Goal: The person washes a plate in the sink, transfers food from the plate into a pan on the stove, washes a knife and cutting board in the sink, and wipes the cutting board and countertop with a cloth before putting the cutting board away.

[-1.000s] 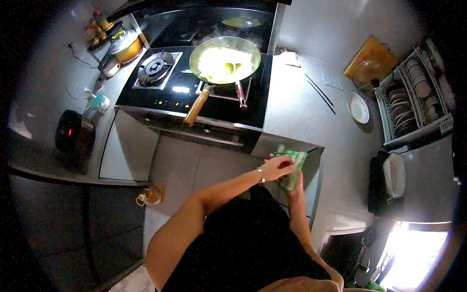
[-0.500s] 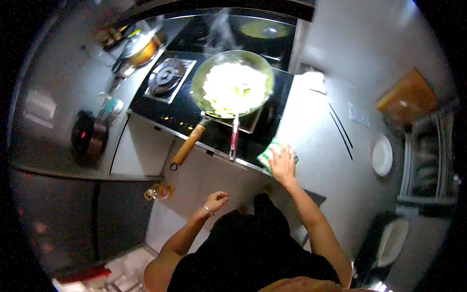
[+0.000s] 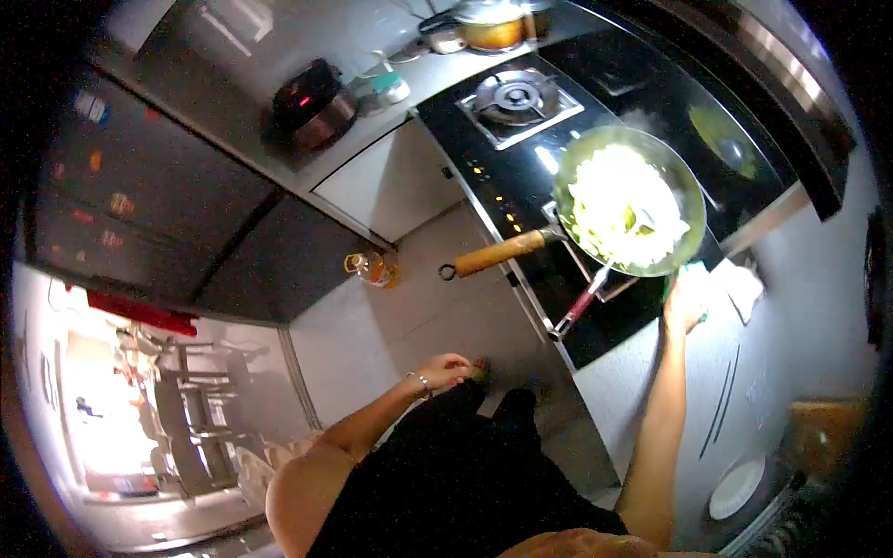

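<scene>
My right hand (image 3: 686,305) lies on a green-and-white cloth (image 3: 693,270) at the right edge of the black stove, close by the wok. Glare blurs its fingers, and only bits of the cloth show around them. My left hand (image 3: 448,370) hangs in front of my body over the floor, loosely curled, with nothing visible in it. Pale chopped food (image 3: 623,200), strongly overexposed, fills the wok (image 3: 690,237) on the burner. The wok's wooden handle (image 3: 502,254) points left over the stove edge. A red-handled utensil (image 3: 584,302) rests in the wok, its handle toward me.
Left of the wok is a second burner (image 3: 517,97), with a lidded pot (image 3: 493,35) beyond it. A rice cooker (image 3: 314,104) stands on the left counter. An oil bottle (image 3: 377,268) is on the floor. Chopsticks (image 3: 720,400) and a white plate (image 3: 738,487) lie on the right counter.
My view has turned left, so the stove appears farther right. My right hand has moved with the cloth along the stove's right edge, away from me toward the wok. My left hand stays low.
</scene>
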Action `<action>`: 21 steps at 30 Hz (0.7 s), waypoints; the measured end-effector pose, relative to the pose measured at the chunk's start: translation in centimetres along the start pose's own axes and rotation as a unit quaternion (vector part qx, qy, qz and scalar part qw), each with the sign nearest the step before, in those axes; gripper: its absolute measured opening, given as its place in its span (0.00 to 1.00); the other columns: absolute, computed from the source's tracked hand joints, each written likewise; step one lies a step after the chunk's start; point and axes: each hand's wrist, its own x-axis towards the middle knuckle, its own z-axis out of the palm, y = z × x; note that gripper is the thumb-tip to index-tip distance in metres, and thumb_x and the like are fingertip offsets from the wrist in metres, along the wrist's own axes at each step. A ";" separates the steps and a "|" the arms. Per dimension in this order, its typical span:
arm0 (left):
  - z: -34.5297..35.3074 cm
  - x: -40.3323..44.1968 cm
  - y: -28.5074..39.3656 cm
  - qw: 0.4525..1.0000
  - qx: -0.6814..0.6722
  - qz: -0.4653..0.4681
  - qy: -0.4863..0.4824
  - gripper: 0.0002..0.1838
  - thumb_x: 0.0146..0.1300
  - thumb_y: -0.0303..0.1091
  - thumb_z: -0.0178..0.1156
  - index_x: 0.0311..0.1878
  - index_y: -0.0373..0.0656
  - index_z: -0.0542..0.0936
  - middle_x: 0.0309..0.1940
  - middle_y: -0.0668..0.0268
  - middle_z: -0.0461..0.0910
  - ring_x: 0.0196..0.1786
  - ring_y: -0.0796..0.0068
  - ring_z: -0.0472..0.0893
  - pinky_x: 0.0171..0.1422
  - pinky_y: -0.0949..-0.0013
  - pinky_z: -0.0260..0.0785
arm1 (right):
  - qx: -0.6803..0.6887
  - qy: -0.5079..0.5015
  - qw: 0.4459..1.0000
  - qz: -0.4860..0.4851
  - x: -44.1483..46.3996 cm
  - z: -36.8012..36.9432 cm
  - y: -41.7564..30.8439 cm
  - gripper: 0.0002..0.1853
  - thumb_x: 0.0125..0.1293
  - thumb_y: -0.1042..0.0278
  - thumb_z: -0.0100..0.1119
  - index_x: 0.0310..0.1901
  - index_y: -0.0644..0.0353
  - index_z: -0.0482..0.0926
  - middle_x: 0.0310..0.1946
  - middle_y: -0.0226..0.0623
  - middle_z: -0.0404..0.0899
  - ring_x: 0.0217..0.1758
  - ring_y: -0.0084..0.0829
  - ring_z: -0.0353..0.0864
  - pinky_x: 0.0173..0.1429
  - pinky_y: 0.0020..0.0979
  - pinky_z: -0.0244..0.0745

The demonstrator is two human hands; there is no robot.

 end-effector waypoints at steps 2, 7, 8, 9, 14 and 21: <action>-0.7 0.2 0.0 1.000 0.011 0.013 -0.007 0.14 0.61 0.36 0.56 0.47 0.40 0.75 0.34 0.69 0.77 0.33 0.82 0.77 0.38 0.78 0.72 | 0.063 0.013 0.998 0.027 -1.2 -0.9 -0.8 0.24 0.65 0.51 0.43 0.60 0.51 0.66 0.61 0.42 0.63 0.66 0.46 0.54 0.67 0.46 0.46; -4.7 4.1 -2.4 0.996 -0.008 0.046 -0.070 0.14 0.60 0.36 0.55 0.46 0.38 0.75 0.34 0.68 0.77 0.33 0.82 0.77 0.36 0.78 0.71 | 0.017 -0.062 0.998 0.028 -10.3 -7.8 -6.3 0.31 0.64 0.41 0.39 0.65 0.49 0.60 0.66 0.47 0.54 0.68 0.49 0.51 0.69 0.47 0.42; -5.5 5.2 -2.4 0.995 -0.001 0.050 -0.087 0.14 0.60 0.36 0.55 0.46 0.38 0.75 0.33 0.68 0.77 0.33 0.82 0.77 0.36 0.77 0.71 | 0.015 -0.034 0.999 -0.004 -13.0 -7.2 -6.8 0.33 0.62 0.42 0.43 0.66 0.49 0.57 0.68 0.45 0.51 0.69 0.50 0.49 0.68 0.50 0.43; -6.2 6.3 -2.4 0.993 0.007 0.054 -0.107 0.14 0.60 0.36 0.55 0.46 0.38 0.76 0.33 0.68 0.77 0.33 0.81 0.77 0.36 0.77 0.71 | 0.003 -0.006 1.000 -0.012 -15.9 -6.6 -7.4 0.34 0.61 0.42 0.45 0.67 0.47 0.56 0.68 0.43 0.49 0.70 0.49 0.48 0.68 0.51 0.45; -10.1 9.9 1.8 0.959 0.100 0.198 -0.178 0.16 0.59 0.38 0.57 0.47 0.41 0.76 0.31 0.70 0.76 0.30 0.80 0.74 0.35 0.73 0.69 | 0.165 -0.036 0.985 0.043 -22.2 -11.3 -16.3 0.26 0.49 0.72 0.53 0.55 0.58 0.70 0.62 0.39 0.63 0.69 0.44 0.54 0.69 0.47 0.47; -11.3 11.4 7.6 0.940 -0.151 0.172 -0.253 0.36 0.62 0.47 0.55 0.69 0.54 0.51 0.49 0.69 0.71 0.45 0.77 0.71 0.47 0.72 0.66 | 0.607 -0.289 0.740 0.029 -18.2 -15.9 -35.5 0.20 0.69 0.69 0.43 0.61 0.63 0.63 0.60 0.43 0.65 0.63 0.32 0.62 0.63 0.28 0.56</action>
